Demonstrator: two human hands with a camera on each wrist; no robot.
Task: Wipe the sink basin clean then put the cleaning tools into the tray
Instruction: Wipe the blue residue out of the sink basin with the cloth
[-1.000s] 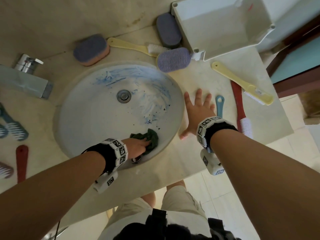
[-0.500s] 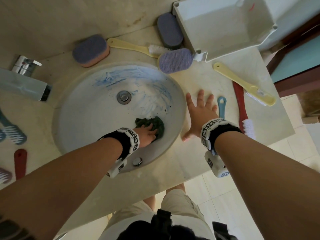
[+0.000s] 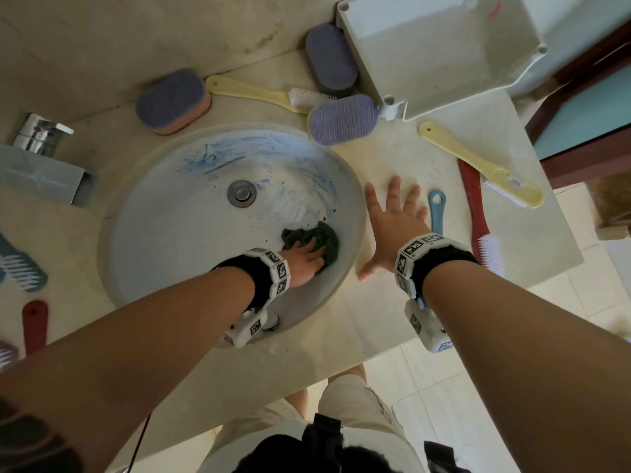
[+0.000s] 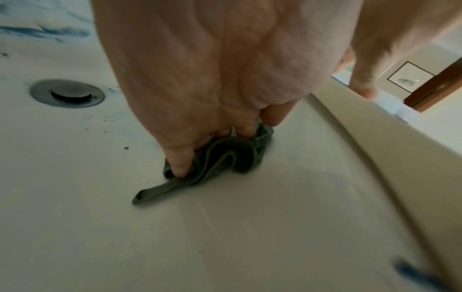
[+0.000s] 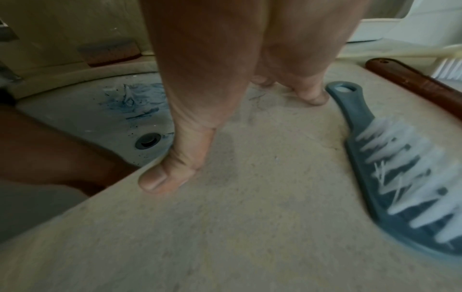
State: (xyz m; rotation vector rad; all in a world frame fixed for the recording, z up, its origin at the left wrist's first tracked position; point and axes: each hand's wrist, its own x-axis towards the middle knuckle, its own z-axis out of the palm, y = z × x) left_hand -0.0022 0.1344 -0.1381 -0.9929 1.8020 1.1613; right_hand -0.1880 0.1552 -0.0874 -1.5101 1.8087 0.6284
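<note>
**Left hand presses the cloth in the basin, right hand flat on the counter**

Nearest, at the lower part of the head view, both forearms reach up into the frame. The left hand point(image 3: 305, 262) is inside the sink basin point(image 3: 164, 240), at its right side, and its fingers point(image 4: 178, 162) curl down onto the dark green cloth point(image 3: 316, 240) and hold it bunched against the white wall. The cloth is crumpled; one thin folded end point(image 4: 155, 192) points toward the lower left of the left wrist view. The right hand point(image 3: 392, 227) lies flat on the countertop point(image 3: 382, 158) just beside the basin rim, fingers straight and spread, gripping nothing. Just right of its little finger lies the blue brush point(image 5: 390, 166), its handle pointing to the top of the frame. Farther up, blue smears point(image 3: 239, 155) cover the upper part of the basin around the drain point(image 3: 241, 192). At the upper right of the frame stands the white tray point(image 3: 440, 56).
</note>
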